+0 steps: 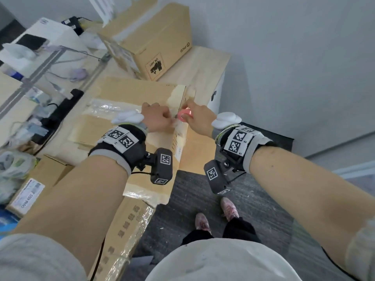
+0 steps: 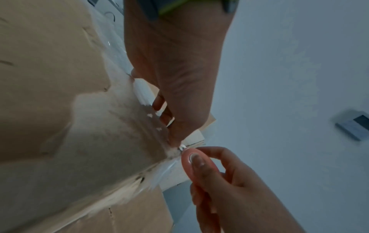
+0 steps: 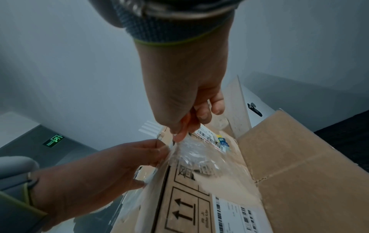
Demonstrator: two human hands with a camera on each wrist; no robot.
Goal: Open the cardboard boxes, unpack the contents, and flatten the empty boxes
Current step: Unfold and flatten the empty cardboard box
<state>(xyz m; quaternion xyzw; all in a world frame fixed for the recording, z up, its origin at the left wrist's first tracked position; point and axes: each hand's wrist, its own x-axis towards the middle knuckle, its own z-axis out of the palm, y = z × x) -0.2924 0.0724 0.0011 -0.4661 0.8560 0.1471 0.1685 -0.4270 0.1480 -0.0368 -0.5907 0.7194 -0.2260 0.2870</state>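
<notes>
— Cardboard box [image 1: 129, 110] first: where is it?

— Lying flat across the desk [image 1: 205, 63] in front of me, its right-hand edge level with the desk's end, clear tape [image 1: 109, 107] running along its top seam. Off to its left sits a black power strip [image 1: 60, 110] among cables; below that, nearer me, a smaller box with a white label [image 1: 28, 192].

— And your left hand?

— My left hand [image 1: 157, 119] rests on the box top near the right edge, fingers curled, thumb and fingertips pinching a loose bit of the clear tape at the corner. The right wrist view shows the film crumpled and lifted where I have it.

— What's just right of that?

— My right hand [image 1: 199, 118], closed around a small pink cutter [image 1: 185, 114] — its tip sits right at the box corner, touching the tape beside my left fingertips.

— Anything behind?

— A second, taller carton [image 1: 154, 41] stands farther back on the desk. Right of the desk there is grey carpet [image 1: 263, 199] and a plain wall.
</notes>
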